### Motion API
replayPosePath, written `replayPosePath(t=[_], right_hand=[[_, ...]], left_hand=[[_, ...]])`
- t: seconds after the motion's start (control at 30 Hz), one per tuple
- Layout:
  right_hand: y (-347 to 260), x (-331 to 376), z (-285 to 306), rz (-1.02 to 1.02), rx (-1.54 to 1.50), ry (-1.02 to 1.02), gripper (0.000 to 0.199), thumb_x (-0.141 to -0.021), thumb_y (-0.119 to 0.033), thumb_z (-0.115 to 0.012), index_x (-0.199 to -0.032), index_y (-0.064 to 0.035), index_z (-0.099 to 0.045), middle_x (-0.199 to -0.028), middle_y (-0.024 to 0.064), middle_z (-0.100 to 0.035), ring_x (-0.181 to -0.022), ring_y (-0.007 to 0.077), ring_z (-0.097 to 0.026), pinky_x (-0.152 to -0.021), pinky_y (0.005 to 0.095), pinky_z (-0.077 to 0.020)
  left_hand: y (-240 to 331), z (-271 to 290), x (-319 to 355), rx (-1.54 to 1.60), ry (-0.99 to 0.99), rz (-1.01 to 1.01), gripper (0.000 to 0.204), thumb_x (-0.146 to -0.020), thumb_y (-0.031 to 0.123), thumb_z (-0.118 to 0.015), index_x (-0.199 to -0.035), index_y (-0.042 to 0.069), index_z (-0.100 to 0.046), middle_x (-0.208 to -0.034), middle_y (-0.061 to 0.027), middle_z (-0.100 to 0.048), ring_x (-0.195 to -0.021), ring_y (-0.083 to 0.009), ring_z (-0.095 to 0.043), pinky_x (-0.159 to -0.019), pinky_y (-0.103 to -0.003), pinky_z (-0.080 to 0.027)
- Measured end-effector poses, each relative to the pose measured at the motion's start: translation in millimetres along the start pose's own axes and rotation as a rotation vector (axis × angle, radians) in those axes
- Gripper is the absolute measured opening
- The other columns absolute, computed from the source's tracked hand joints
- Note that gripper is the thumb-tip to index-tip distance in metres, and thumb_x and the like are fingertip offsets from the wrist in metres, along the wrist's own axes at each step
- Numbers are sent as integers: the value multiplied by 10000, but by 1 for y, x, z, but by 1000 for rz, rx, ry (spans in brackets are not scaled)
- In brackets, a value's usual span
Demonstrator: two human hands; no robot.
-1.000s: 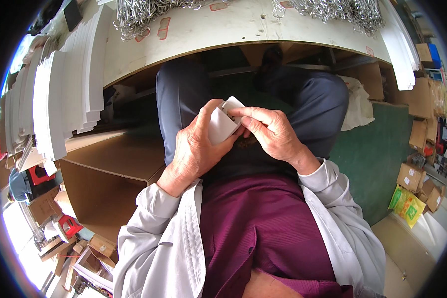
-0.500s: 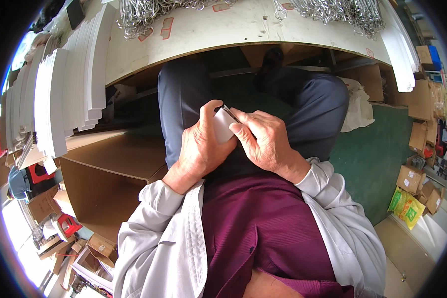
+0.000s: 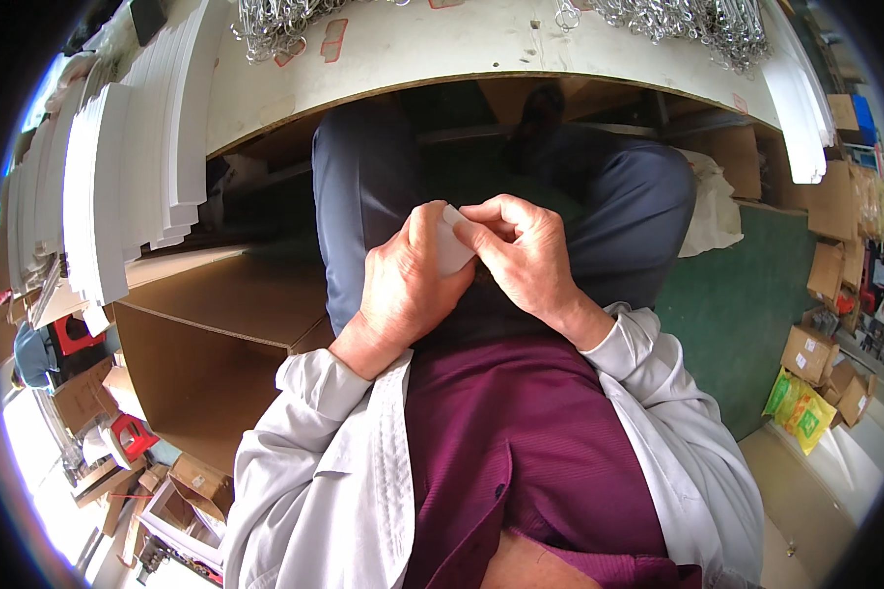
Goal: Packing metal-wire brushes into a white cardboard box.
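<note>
Seated at a white table (image 3: 481, 44), I hold a small white piece (image 3: 454, 250) over my lap, between both hands, below the table's front edge. My left hand (image 3: 408, 285) wraps it from the left, fingers curled shut around its lower part so that only the pale upper face shows. My right hand (image 3: 521, 250) meets it from the right, thumb and forefinger pinched narrow on the top corner; the two hands touch each other. What the piece is made of I cannot tell, since most of it is hidden in the grip. Under the hands lie grey trousers (image 3: 363, 187) and a maroon shirt (image 3: 521, 442) inside an open light grey jacket (image 3: 334, 481). Heaps of metal wire hooks (image 3: 285, 25) sit on the far side of the table, and long white strips (image 3: 118, 177) are stacked along its left end. An open brown cardboard box (image 3: 206, 334) stands just beside my left knee, with green floor (image 3: 737, 294) and smaller cartons (image 3: 810, 353) well off to the right
</note>
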State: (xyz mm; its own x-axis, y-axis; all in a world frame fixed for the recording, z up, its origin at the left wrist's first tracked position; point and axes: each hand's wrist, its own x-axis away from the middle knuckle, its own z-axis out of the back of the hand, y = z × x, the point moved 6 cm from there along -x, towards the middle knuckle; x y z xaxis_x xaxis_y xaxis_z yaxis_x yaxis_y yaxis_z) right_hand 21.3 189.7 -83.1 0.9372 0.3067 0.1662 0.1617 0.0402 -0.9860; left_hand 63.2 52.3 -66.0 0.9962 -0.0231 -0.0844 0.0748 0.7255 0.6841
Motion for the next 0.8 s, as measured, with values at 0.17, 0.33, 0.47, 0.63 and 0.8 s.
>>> replayPosePath(t=[0.17,0.33,0.47,0.63,0.8], right_hand=[[4,-1,5,-41,9,26,119,-961,-90,-755,-967,25,-725,-789,58,-746,-692,52,-660,-610,228,-531],[9,-3,6,-157,-121,9,137,-973,-107,-744,-900,4,-710,-708,7,-685,-581,14,-554,-502,202,-434],[11,-1,8,-189,-114,23,137,-970,-102,-741,-891,6,-710,-704,13,-689,-576,18,-566,-498,209,-441],[14,1,9,-268,-125,28,156,-977,-109,-734,-880,11,-709,-696,12,-683,-589,17,-575,-520,216,-457],[4,7,3,-14,23,63,230,-1002,-157,-723,-887,41,-705,-708,12,-691,-679,24,-607,-592,227,-492]], left_hand=[[1,3,0,7,18,-14,589,-764,150,-860,-1240,22,-536,-1004,-181,-726,-882,-375,-742,-721,-460,-617],[-2,2,3,13,30,-12,597,-754,149,-865,-1238,23,-540,-999,-173,-727,-880,-372,-743,-716,-451,-620],[-1,2,3,21,18,-7,588,-752,146,-864,-1232,26,-546,-1005,-168,-727,-881,-368,-743,-712,-447,-620],[-2,-2,7,37,3,8,625,-738,150,-877,-1261,20,-562,-1010,-237,-732,-894,-412,-750,-772,-460,-629],[-5,0,8,31,37,14,624,-747,162,-879,-1262,23,-557,-1001,-239,-732,-893,-410,-751,-766,-458,-628]])
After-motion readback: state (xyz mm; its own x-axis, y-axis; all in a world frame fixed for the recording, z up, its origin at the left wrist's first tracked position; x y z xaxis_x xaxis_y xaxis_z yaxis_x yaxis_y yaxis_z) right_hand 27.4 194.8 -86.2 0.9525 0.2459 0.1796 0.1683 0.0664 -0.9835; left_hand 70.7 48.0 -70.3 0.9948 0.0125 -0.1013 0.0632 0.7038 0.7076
